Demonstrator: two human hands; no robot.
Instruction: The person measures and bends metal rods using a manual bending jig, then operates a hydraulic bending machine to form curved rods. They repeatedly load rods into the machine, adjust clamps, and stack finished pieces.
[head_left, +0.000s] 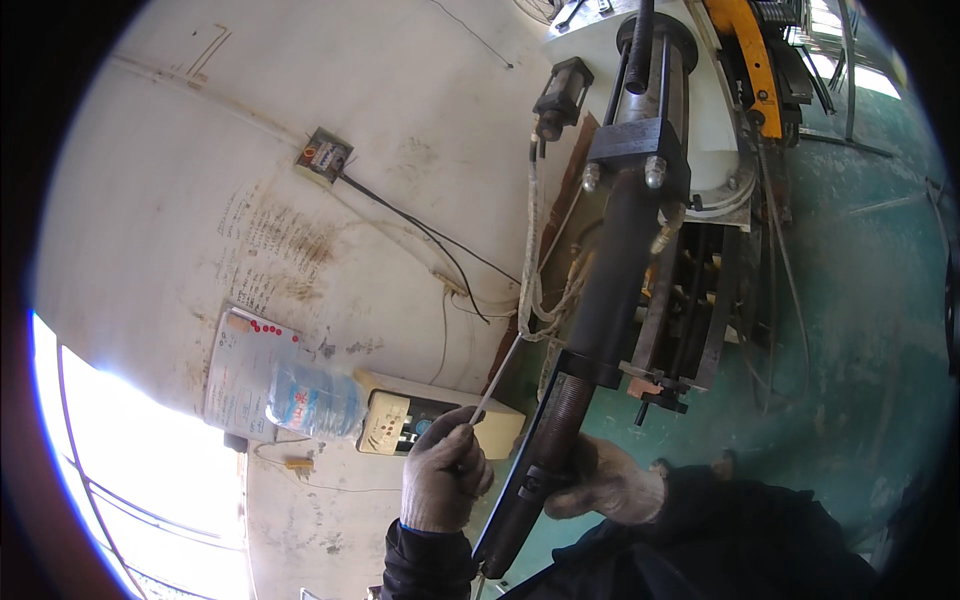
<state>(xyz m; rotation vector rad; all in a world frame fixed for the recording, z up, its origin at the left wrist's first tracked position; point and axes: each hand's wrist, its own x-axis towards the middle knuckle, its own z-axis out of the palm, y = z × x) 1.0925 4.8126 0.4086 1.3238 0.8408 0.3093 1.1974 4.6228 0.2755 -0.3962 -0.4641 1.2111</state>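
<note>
My left hand, in a soiled pale work glove, is closed on a thin light metal rod that points up and away. Just right of it runs a dark threaded bar, with a collar on its lower part. My right hand, gloved too, grips this bar from the right, thumb near the collar and fingers partly hidden behind. Farther up, the bar leads into a thick dark cylinder with a square block and domed nuts.
Left of the machine, a water dispenser carries a clear bottle beside a whiteboard. A wall box feeds black cables. Hoses hang along the cylinder. A yellow machine arm stands far right, over green floor.
</note>
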